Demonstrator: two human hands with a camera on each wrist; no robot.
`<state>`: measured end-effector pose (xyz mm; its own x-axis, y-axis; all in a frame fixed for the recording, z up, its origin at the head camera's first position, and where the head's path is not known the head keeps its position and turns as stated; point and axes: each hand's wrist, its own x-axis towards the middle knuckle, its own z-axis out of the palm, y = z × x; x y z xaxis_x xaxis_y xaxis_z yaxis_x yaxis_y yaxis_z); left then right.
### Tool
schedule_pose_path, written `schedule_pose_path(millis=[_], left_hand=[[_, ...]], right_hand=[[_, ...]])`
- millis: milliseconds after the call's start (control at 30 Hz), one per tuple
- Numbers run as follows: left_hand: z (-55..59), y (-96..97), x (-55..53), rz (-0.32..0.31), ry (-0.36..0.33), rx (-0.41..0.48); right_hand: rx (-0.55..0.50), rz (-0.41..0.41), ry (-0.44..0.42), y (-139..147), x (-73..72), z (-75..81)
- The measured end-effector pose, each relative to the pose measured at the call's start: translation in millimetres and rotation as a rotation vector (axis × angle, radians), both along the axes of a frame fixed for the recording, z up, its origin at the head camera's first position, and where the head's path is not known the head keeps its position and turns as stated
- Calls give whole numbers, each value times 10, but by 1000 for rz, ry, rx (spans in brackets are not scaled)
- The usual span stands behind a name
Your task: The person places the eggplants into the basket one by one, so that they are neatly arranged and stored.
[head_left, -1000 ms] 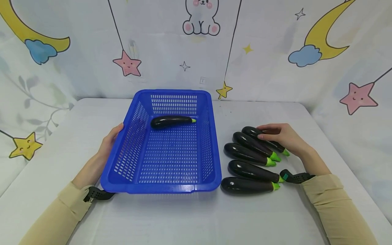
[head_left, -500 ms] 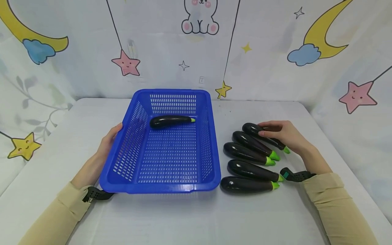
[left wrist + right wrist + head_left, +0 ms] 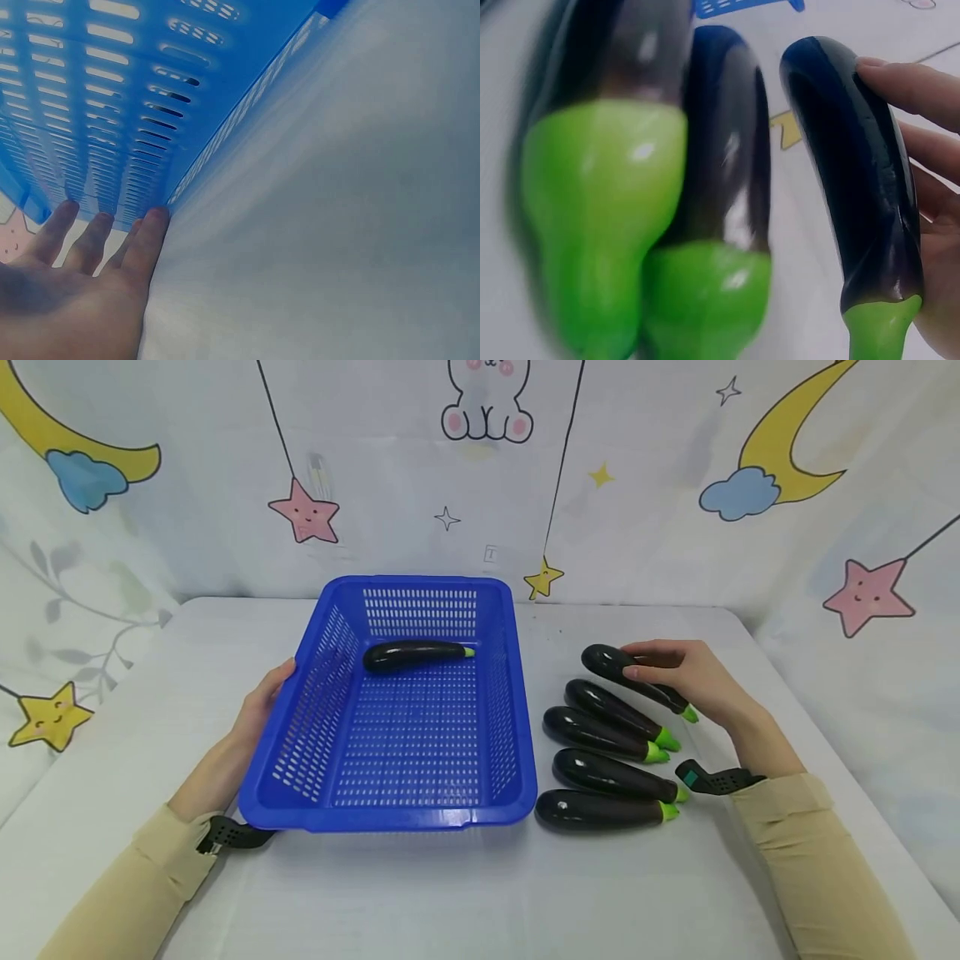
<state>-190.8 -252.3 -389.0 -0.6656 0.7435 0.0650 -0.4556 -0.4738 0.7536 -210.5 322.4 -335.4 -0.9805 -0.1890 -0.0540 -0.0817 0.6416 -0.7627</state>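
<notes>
My right hand [image 3: 686,681] pinches a dark glossy eggplant [image 3: 609,662] between thumb and fingers at the back of the row. In the right wrist view that eggplant [image 3: 855,172] stands apart from its neighbours, green stem end toward the camera. A blue perforated plastic basket [image 3: 390,818] is on the left, with one eggplant [image 3: 408,655] lying crosswise near its far wall. At the basket's left side is my left hand [image 3: 255,710]. The left wrist view shows this hand's fingers [image 3: 142,247] extended, their tips against the basket's outer wall.
Several more eggplants [image 3: 600,811] lie in a slanted row on the white table [image 3: 420,902], right beside the basket, green stems to the right. A white cloth backdrop [image 3: 390,468] with printed stars and moons rises behind the table.
My right hand has moved slightly back and left with the eggplant, widening the gap to the eggplant beside it. My left hand stays at the basket's side.
</notes>
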Motion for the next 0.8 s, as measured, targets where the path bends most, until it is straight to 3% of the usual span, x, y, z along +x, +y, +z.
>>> schedule_pose_path(millis=[200,467,667,800], left_hand=[[-22,4,-25,-26,-7,62],[-2,-4,-7,38,26,-42],[-3,-10,-5,21,9,-1],[2,-15,6,33,18,-30]], right_hand=[[10,30,14,-136,-67,156],[15,72,-9,-333,-199,324],[-29,106,2,-528,-283,410],[-73,141,-13,-671,-308,462]])
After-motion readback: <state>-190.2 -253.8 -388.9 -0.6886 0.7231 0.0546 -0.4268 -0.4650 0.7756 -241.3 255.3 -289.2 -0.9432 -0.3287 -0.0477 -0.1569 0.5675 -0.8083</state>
